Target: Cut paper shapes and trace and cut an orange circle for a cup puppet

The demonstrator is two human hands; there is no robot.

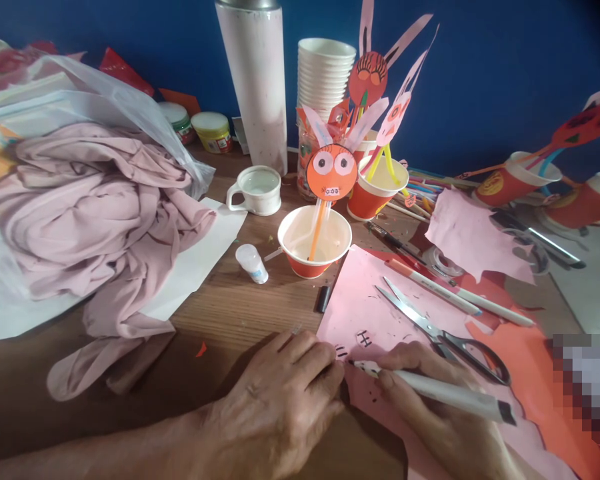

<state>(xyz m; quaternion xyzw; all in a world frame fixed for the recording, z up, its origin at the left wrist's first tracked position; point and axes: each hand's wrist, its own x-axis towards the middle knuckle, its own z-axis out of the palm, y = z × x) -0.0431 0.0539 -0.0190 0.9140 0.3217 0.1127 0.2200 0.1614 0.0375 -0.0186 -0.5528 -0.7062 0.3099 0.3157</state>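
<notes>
My right hand (445,413) grips a white marker (450,393) with its cap off. The black tip touches down beside a small pink paper piece (341,351) with dark strokes on it. My left hand (290,393) is curled on the table's edge of the sheet, its fingertips closed at that small piece. Another marked paper cutout (364,339) lies just beyond, on the large pink paper sheet (350,293). Scissors (430,323) rest partly open on the sheet, behind my right hand. A black marker cap (323,299) lies at the sheet's left edge.
A paper cup (315,267) with an orange paper face (331,173) stands ahead, near a glue bottle (253,263) and white mug (256,191). Stacked cups (326,73) and a tall white bottle (260,87) stand behind. Pink cloth (105,207) is heaped left. Orange paper (545,373) lies right.
</notes>
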